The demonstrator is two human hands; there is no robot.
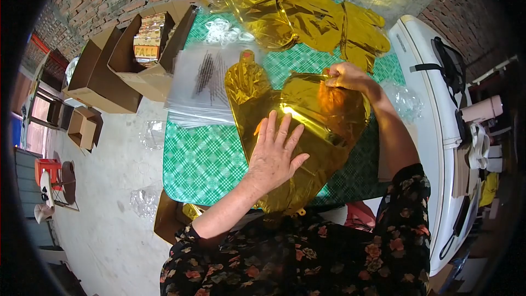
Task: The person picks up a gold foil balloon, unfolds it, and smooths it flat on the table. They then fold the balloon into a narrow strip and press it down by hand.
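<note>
A flat, uninflated gold foil balloon point(323, 170) lies across the near part of the table, partly folded over on itself. My left hand point(274, 156) rests on the foil with its fingers spread and holds nothing. At the upper right of the balloon, my right hand point(348, 77) is closed on the edge of a folded-over part. Orange reflections show in the foil below it. Left of the balloon lies a stack of clear plastic bags point(189, 85), partly overlapped by the foil.
More gold foil balloons point(312, 16) are heaped at the back of the green checked table point(200, 164), near white string-like pieces point(224, 32). Open cardboard boxes point(104, 85) stand at left. A white chest freezer point(430, 115) borders the right side. Crumpled clear plastic point(145, 200) lies on the floor.
</note>
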